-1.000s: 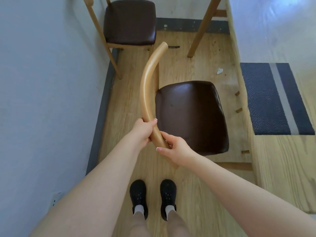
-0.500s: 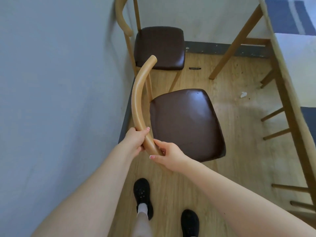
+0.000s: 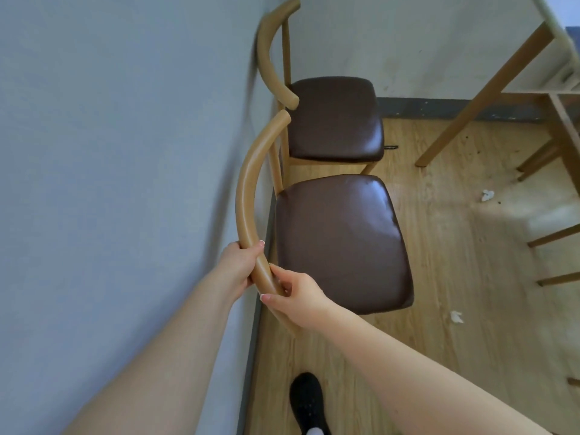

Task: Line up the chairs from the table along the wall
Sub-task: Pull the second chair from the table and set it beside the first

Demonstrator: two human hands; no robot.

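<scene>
A wooden chair (image 3: pixel 342 243) with a dark brown padded seat stands close to the grey wall (image 3: pixel 110 167), its curved backrest toward the wall. My left hand (image 3: pixel 240 265) grips the near end of that backrest from the wall side. My right hand (image 3: pixel 293 296) holds the same rail just below, from the seat side. A second matching chair (image 3: pixel 335 119) stands right behind it, against the wall in the corner, and the two backrest ends nearly meet.
The wooden table's legs (image 3: pixel 480 92) and rungs fill the right side. Scraps of white paper (image 3: pixel 487 195) lie on the wood floor. My black shoe (image 3: pixel 309 403) is on the floor below the held chair. A dark skirting runs along the wall.
The held chair has moved forward and closer to the wall, ending up right behind the corner chair. I have stepped forward; both hands keep their grip on the backrest.
</scene>
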